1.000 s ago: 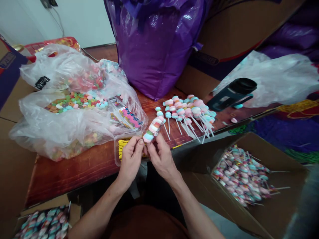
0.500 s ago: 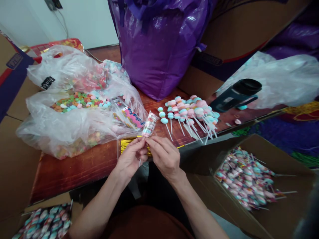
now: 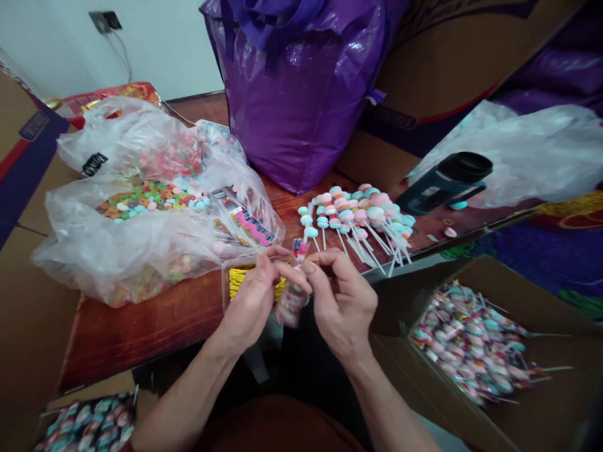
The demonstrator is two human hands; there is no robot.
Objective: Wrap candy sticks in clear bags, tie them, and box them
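Between my hands a candy skewer in a clear printed wrapper (image 3: 292, 304) hangs candy end down, blurred by motion. The wrapper's gathered, colourful end (image 3: 300, 249) sticks up above my fingers, near the white stick. My left hand (image 3: 257, 292) has its fingers closed around the gathered neck. My right hand (image 3: 342, 295) pinches at the same neck, thumb against forefinger, with a thin gold twist tie partly showing there. Just behind my left hand, a clear box of gold twist ties (image 3: 239, 280) sits at the table edge. Unwrapped candy skewers (image 3: 346, 215) lie in a pile beyond my right hand.
Open plastic bags of loose candies (image 3: 132, 251) and printed wrappers (image 3: 249, 225) cover the table's left. A purple bag (image 3: 301, 107) stands behind, a dark bottle (image 3: 443, 182) at right. Cardboard boxes of wrapped skewers stand low right (image 3: 556, 295) and low left (image 3: 89, 392).
The wrapped skewer has turned from candy end up to candy end down. My right hand has shifted right and slightly apart from the left. Both hands still work at the wrapper's neck.
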